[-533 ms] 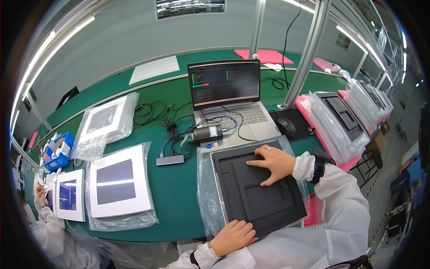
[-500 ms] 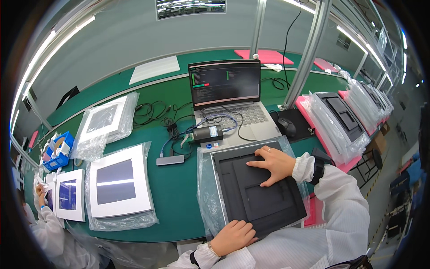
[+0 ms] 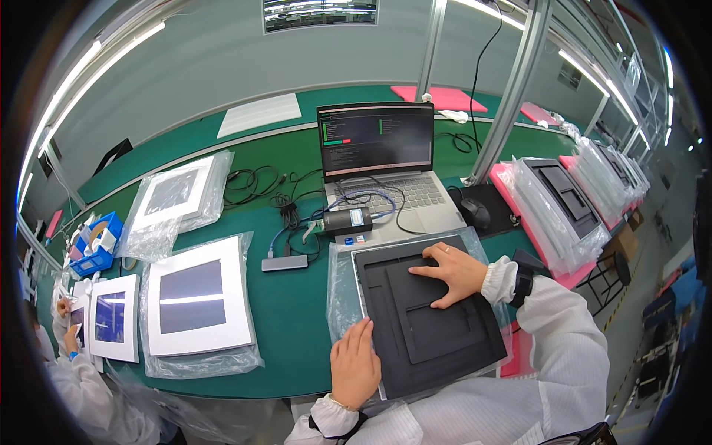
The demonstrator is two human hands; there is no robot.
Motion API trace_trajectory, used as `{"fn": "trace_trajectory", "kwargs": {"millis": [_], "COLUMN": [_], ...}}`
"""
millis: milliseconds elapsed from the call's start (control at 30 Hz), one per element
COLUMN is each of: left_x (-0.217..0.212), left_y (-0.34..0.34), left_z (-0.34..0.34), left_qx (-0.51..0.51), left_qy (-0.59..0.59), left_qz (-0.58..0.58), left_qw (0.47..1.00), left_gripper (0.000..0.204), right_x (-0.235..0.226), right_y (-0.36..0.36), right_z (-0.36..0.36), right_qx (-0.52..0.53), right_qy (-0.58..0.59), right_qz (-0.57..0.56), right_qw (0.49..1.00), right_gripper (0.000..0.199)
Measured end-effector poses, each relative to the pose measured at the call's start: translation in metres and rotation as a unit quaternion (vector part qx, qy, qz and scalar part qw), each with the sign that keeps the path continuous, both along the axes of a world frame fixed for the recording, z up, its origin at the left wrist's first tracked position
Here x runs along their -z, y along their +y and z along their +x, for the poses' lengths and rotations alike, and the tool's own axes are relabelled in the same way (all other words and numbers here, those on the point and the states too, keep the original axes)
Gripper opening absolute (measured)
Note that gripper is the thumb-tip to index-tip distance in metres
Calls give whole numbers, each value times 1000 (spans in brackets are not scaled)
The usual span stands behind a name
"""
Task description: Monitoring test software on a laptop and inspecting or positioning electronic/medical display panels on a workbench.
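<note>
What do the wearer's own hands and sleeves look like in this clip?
Both hands are ungloved. The white sleeves are loose, finely striped, with gathered cuffs. The right hand has a thin ring on one of its fingers and a wide black strap over the cuff. The left hand has a dark band around its cuff.

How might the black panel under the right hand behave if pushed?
The black panel is probably stiff, given its straight edges. It may slide, as shiny clear plastic shows around it. Tipping seems unlikely: it lies broad and low.
</note>
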State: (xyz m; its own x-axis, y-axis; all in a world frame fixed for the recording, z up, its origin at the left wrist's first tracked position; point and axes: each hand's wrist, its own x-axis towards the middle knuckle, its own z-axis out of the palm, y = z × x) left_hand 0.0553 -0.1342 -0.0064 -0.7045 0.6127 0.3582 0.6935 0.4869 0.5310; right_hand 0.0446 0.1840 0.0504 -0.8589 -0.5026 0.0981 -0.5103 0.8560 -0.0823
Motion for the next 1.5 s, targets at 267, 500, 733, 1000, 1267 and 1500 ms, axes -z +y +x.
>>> {"fn": "trace_trajectory", "kwargs": {"millis": [267, 500, 733, 1000, 1267, 1500], "left_x": [-1, 0, 2, 7, 2, 6], "left_y": [-16, -21, -25, -25, -26, -26], "left_z": [1, 3, 0, -1, -1, -3], "left_qx": [-37, -43, -30, -40, -31, -29], "left_qy": [-37, -46, -28, -23, -49, -58], "left_qz": [17, 26, 19, 36, 59, 67], "left_qw": [998, 998, 999, 998, 997, 996], "left_gripper": [54, 56, 55, 54, 51, 52], "right_x": [-1, -1, -15, -30, 25, 25], "right_y": [-17, -23, -31, -87, -140, -126], "right_z": [-5, -5, -13, -116, -202, -202], "right_qx": [-8, -4, 17, -20, -55, -94], "right_qy": [3, -7, -75, 45, 206, 214], "right_qz": [-15, -3, 46, -64, -43, -6], "right_qw": [1000, 1000, 996, 997, 976, 972], "right_gripper": [82, 81, 70, 39, 31, 9]}}
